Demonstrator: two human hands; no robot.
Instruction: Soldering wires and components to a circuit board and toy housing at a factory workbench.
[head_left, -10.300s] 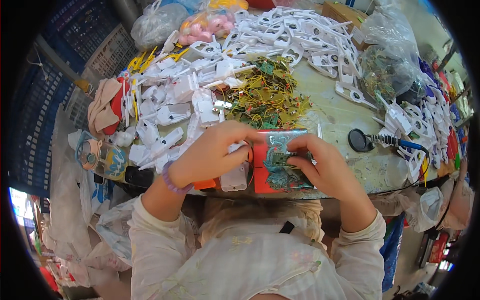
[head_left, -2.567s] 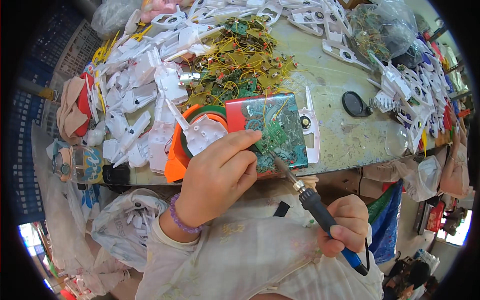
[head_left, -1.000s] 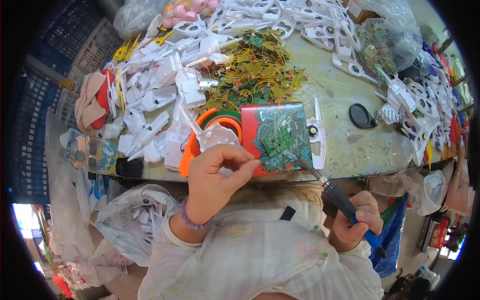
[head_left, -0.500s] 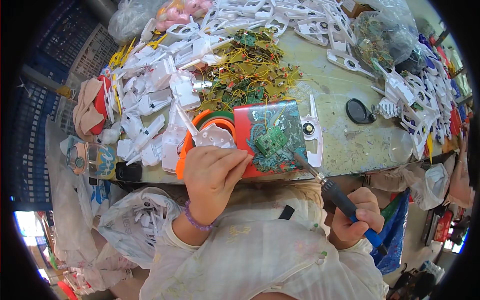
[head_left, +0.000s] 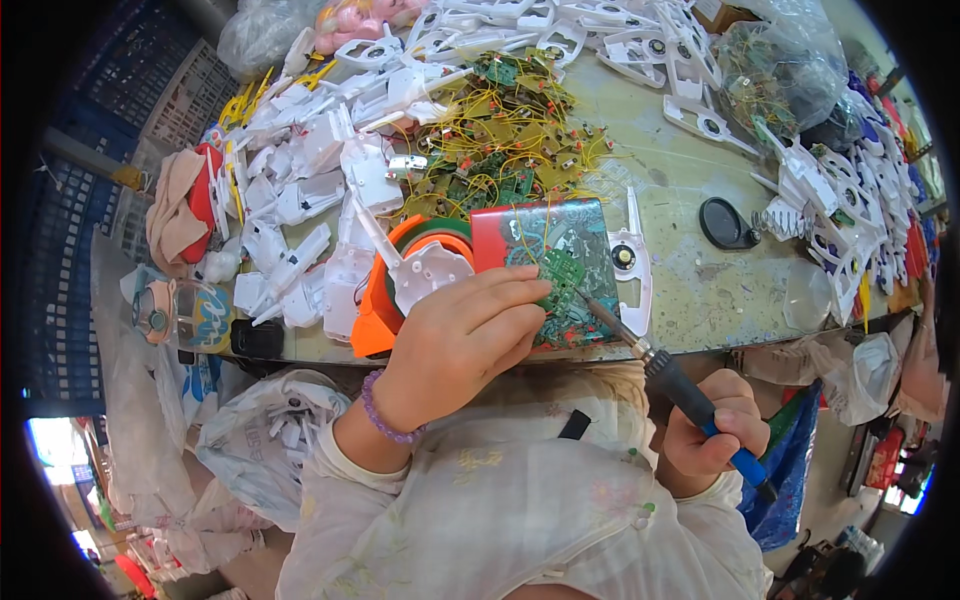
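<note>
My right hand (head_left: 712,432) is closed round the blue-and-black handle of a soldering iron (head_left: 680,388). The iron slants up and left, and its tip is at the right edge of a small green circuit board (head_left: 563,272). My left hand (head_left: 468,328), with a purple bead bracelet at the wrist, has its fingers together on the board's left edge; the thumb is hidden beneath. Under the board lies a red box (head_left: 490,228) with a dark, patterned, worn top. A white plastic housing (head_left: 428,274) leans on an orange ring-shaped holder (head_left: 374,330) beside my left hand.
Boards with yellow wires (head_left: 520,135) are heaped behind the box. White plastic shells (head_left: 300,190) pile up at the left, more white frames (head_left: 850,215) at the right. A white part (head_left: 632,262) lies right of the box, a black round lid (head_left: 726,222) farther right.
My left hand has moved right from the box's red edge onto the circuit board, which now sits slightly farther right. The iron's tip has come up and left to the board.
</note>
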